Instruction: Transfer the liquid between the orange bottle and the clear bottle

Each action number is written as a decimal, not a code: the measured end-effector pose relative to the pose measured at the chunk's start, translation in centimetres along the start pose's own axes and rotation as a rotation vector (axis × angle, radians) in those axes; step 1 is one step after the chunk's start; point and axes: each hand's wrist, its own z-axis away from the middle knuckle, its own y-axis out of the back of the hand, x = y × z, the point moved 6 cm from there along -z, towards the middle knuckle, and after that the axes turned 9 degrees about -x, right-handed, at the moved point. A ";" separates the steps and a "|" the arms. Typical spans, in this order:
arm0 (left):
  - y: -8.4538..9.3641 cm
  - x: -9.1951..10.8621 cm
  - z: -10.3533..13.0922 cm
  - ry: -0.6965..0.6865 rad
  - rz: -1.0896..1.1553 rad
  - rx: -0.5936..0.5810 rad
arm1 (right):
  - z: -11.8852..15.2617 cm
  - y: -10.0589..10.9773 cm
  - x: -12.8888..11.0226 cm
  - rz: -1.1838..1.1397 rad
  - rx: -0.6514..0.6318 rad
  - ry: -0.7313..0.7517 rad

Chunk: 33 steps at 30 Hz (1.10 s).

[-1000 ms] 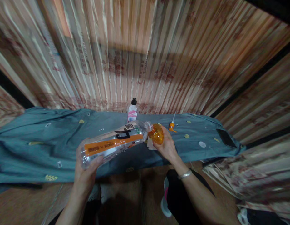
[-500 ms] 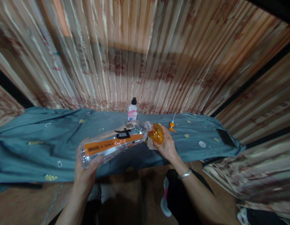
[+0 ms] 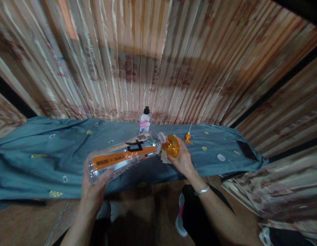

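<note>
My left hand (image 3: pixel 95 186) is wrapped round the base of a large clear plastic bottle (image 3: pixel 125 155) with an orange and white label. The bottle lies tilted, its neck up and to the right, meeting the mouth of a small amber bottle (image 3: pixel 171 146). Around that amber bottle my right hand (image 3: pixel 182 159) is closed, holding it from the right side. Whether liquid passes between the two mouths I cannot tell. An orange pump top (image 3: pixel 188 137) with a thin tube lies on the cloth beyond my right hand.
A small bottle with a black cap (image 3: pixel 145 121) stands upright at the back of the cloth-covered table (image 3: pixel 71 147). A white piece of paper (image 3: pixel 165 158) lies below the amber bottle. To the right are a white round disc (image 3: pixel 221 157) and a dark phone-like slab (image 3: pixel 247 150). Curtains (image 3: pixel 148 78) hang behind.
</note>
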 end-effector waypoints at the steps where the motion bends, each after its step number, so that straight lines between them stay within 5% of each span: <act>1: 0.3 -0.2 -0.1 -0.005 0.002 -0.005 | 0.0 0.0 0.0 -0.001 0.002 0.000; 33: 1.1 -1.0 -0.6 -0.059 -0.030 -0.064 | 0.0 -0.1 0.0 0.015 0.010 0.014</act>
